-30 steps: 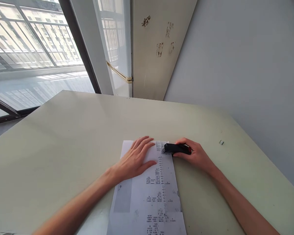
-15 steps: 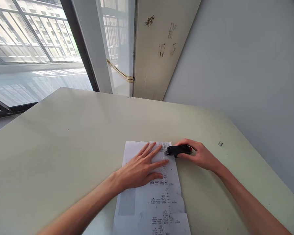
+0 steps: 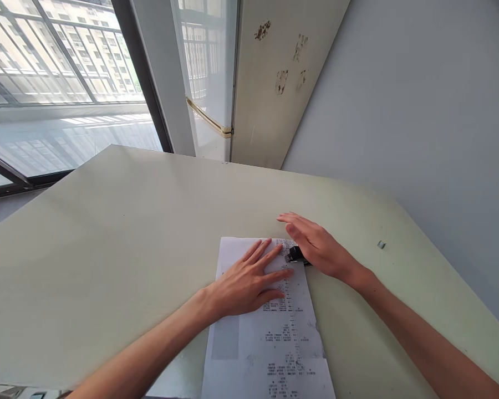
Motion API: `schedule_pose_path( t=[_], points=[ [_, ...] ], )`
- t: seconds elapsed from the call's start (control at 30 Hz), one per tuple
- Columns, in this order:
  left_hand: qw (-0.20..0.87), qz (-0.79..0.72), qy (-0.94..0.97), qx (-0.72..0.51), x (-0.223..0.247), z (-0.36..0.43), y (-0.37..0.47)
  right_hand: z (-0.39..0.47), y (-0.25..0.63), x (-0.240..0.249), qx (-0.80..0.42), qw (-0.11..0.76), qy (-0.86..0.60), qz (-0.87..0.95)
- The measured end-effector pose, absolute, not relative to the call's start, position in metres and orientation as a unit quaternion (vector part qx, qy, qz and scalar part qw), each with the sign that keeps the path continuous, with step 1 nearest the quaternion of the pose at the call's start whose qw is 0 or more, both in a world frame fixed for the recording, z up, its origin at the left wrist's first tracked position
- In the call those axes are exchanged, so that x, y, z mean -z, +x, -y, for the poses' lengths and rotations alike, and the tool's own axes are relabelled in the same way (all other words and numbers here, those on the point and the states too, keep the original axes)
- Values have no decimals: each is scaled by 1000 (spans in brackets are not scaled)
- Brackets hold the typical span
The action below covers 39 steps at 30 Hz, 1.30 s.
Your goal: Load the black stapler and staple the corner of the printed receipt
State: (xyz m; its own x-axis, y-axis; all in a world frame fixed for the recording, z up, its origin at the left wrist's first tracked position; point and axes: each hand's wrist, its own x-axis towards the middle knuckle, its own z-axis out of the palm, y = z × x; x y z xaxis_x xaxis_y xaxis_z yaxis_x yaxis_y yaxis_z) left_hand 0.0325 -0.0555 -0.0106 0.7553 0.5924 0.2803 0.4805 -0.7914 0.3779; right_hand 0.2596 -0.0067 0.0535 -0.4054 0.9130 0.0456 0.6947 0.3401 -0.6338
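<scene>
Left hand (image 3: 247,284) splayed flat on printed paper (image 3: 274,343); right hand (image 3: 316,244) loosely open over black stapler (image 3: 295,254).

Black stapler (image 3: 295,254), white paper (image 3: 228,381) patterned with dark print, cream table (image 3: 162,221), gold handle (image 3: 208,118).

The bare, slender left forearm (image 3: 149,349) slants in from seven o'clock, its hand (image 3: 247,284) palm down, long fingers fanned wide towards one to three o'clock. The bare, slim right forearm (image 3: 419,327) enters from four o'clock; the right hand (image 3: 321,249) is open, back upward, wrist (image 3: 357,275) nearly straight, fingers loosely extended and close together, aimed at ten o'clock
</scene>
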Motion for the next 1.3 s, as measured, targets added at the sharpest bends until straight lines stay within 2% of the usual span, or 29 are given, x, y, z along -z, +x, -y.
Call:
schedule_pose_path(
  t=[0.23, 0.53, 1.3],
  points=[
    [156, -293, 919, -212, 15, 57, 34, 7, 254, -43, -268, 139, -527, 794],
    [160, -307, 915, -208, 16, 61, 36, 3, 260, -40, -275, 105, -530, 795],
    [182, -319, 906, -211, 19, 66, 41, 4, 251, -27, -202, 90, -543, 810]
  ],
)
